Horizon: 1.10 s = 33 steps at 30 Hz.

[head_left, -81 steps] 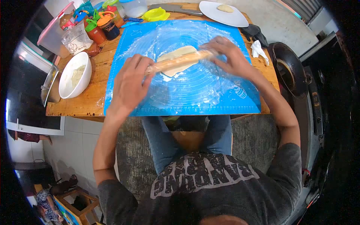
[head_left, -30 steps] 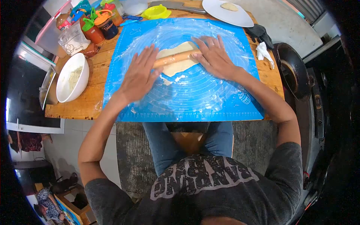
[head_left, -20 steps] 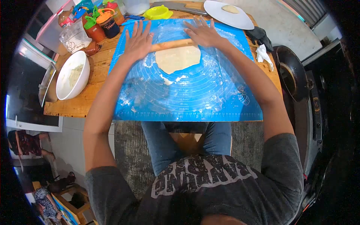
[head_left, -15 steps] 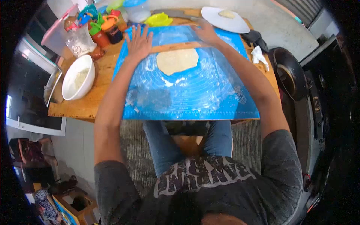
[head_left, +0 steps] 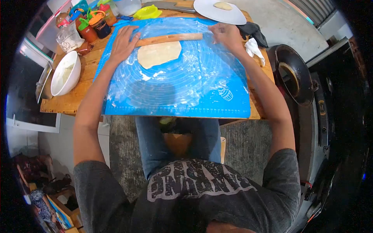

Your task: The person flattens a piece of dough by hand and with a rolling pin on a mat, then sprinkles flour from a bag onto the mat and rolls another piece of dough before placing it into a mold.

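A flat, uneven piece of dough [head_left: 158,54] lies on the blue floured mat [head_left: 175,91]. Along its far edge rests a wooden rolling pin [head_left: 171,39]. My left hand [head_left: 125,43] is open with fingers stretched out, its thumb against or beside the pin's left end. Off the pin's right end, near the mat's right side, is my right hand [head_left: 228,38]. Its fingers are curled and pressed together; what they pinch, if anything, I cannot make out.
A white bowl [head_left: 66,73] with pale contents stands at left. Sauce bottles [head_left: 88,31] and a yellow-green dish [head_left: 147,12] sit behind. A white plate [head_left: 219,11] holds a dough piece. Black cloth [head_left: 254,32], white tissue [head_left: 254,50] and a dark wok [head_left: 293,75] are at right.
The view has shifted, so the table sits further left and higher. My right hand has gone from blurred, spread fingers by the pin to curled fingers. My left hand stays at the pin's left end.
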Tool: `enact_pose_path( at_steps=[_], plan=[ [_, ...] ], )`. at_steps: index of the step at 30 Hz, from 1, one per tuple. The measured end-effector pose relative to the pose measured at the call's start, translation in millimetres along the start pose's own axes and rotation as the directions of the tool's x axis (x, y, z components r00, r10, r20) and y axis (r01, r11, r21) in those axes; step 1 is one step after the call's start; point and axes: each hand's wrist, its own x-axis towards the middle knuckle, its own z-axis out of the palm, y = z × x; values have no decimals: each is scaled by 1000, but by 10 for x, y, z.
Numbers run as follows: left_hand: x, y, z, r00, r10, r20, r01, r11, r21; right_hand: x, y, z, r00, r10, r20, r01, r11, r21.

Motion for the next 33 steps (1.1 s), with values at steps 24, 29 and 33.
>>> enact_pose_path(
  at_steps=[24,29,33],
  plan=[
    [-421,564,-388,967,199,156,-191,979,-65,-468,-625,509,914,-248,320,371,830,-417],
    [-179,286,-147,946,140,292,-129,990,-59,-156,-665,555,917,-121,379,332,756,-564],
    [85,114,26,951,79,299,-102,993,64,243,-448,671,926,-157,343,345,722,-600]
  ],
)
